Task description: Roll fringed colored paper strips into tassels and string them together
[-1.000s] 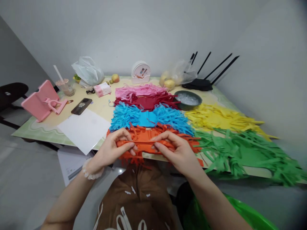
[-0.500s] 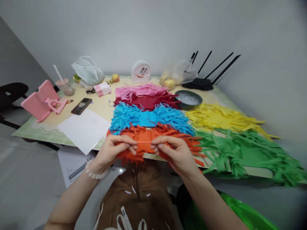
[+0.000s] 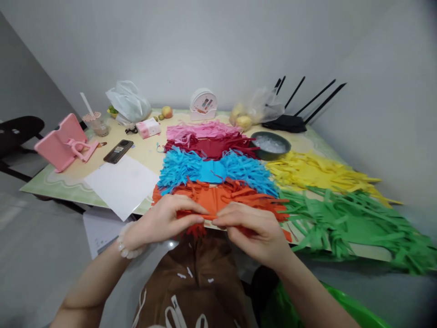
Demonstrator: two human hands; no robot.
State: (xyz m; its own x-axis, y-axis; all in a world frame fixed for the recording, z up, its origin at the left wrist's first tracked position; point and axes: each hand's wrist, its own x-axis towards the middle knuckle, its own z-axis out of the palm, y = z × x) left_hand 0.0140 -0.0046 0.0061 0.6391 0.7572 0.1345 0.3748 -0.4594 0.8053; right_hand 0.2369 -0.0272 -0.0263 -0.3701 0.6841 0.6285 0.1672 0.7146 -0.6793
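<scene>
My left hand (image 3: 164, 223) and my right hand (image 3: 256, 230) meet at the table's near edge. Both pinch the same thin orange paper strip (image 3: 209, 217), fingertips nearly touching. The strip belongs to the fringed orange paper sheet (image 3: 218, 196) lying just behind my hands. A bead bracelet sits on my left wrist. Behind the orange sheet lie a fringed blue sheet (image 3: 211, 169), a dark red sheet (image 3: 211, 146) and a pink sheet (image 3: 201, 130).
Fringed green paper (image 3: 351, 223) and yellow paper (image 3: 321, 171) cover the table's right side. A dark bowl (image 3: 271, 145), a white sheet (image 3: 121, 184), a phone (image 3: 118, 151), a pink stand (image 3: 63, 141), a cup, bags and a router stand further back.
My hands have come together along the orange strip, from a palm's width apart to almost touching, and dropped slightly toward the table edge.
</scene>
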